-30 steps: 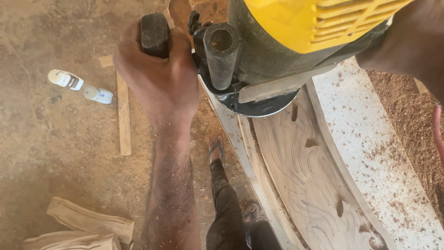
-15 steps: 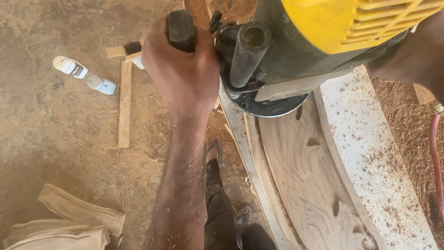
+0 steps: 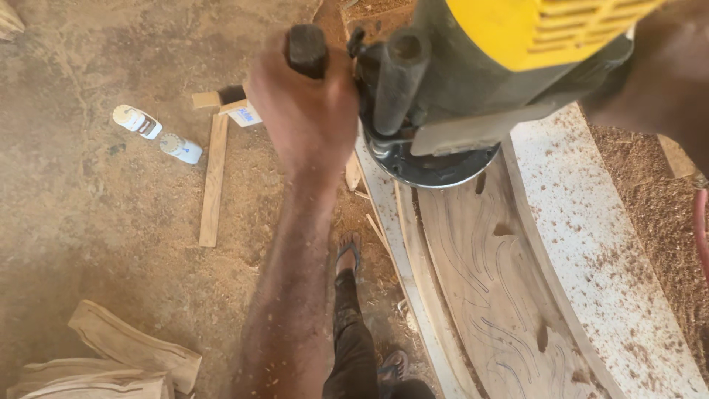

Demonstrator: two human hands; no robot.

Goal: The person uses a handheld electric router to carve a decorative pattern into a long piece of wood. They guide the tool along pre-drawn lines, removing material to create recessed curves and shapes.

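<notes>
Router on the curved board

The left hand (image 3: 306, 111) stayed clenched around the router's (image 3: 473, 81) black handle (image 3: 306, 50); the machine sat on the curved board (image 3: 487, 273), shifted rightward since earlier; right hand's grip hidden.

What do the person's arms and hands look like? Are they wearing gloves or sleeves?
No gloves and no sleeves show. The left hand is bare, and its long forearm is bare too, speckled with sawdust and small wood chips. Only part of the right arm shows, at the picture's edge; it is bare as well. No watch or rings show.
</notes>
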